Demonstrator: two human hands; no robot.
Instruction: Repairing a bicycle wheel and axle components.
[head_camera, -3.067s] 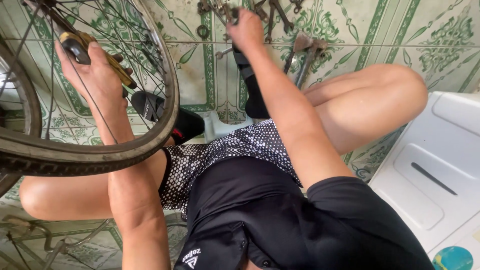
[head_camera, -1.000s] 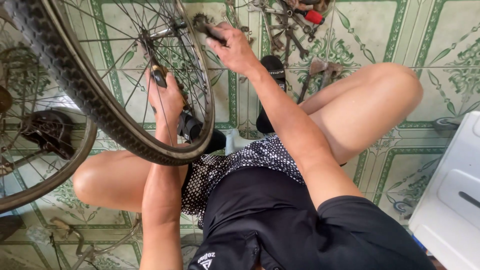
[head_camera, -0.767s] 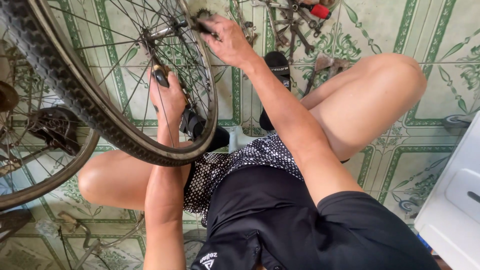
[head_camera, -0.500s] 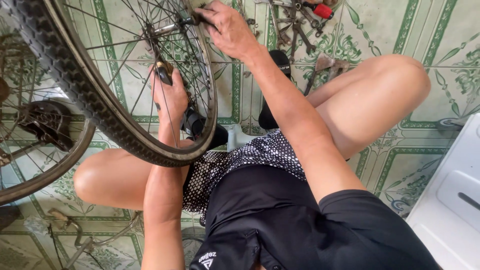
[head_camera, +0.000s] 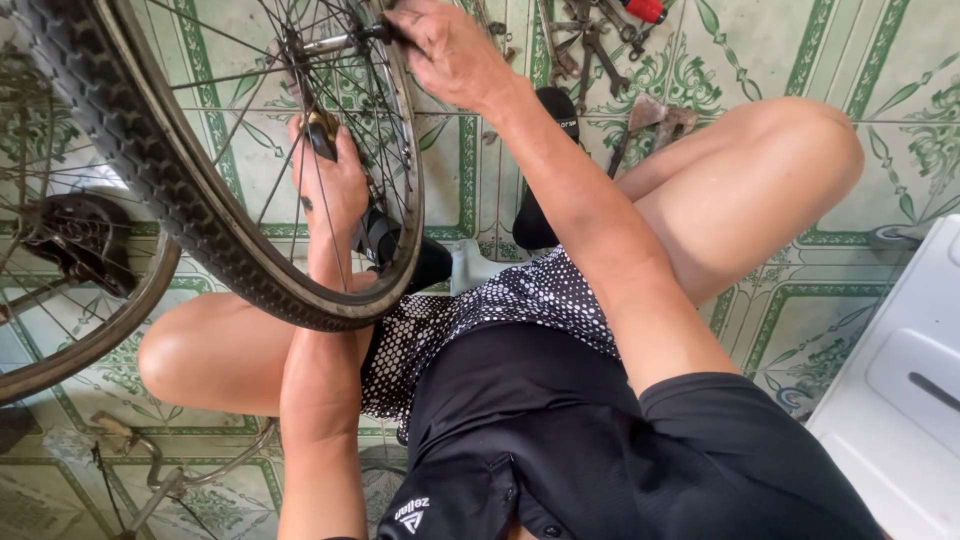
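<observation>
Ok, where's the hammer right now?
The hammer lies on the tiled floor at upper centre-right of the head view, just past the raised right knee, below the pile of wrenches.

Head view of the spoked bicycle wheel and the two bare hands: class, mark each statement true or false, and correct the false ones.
1. The right hand is at the metal axle of the black-tyred spoked bicycle wheel. True.
2. The left hand rests on the knee. False: it reaches through the spokes, gripping a dark-handled tool.
3. Metal wrenches lie on the green-patterned tiled floor. True.
4. A second wheel lies far right. False: it is at the left.
</observation>
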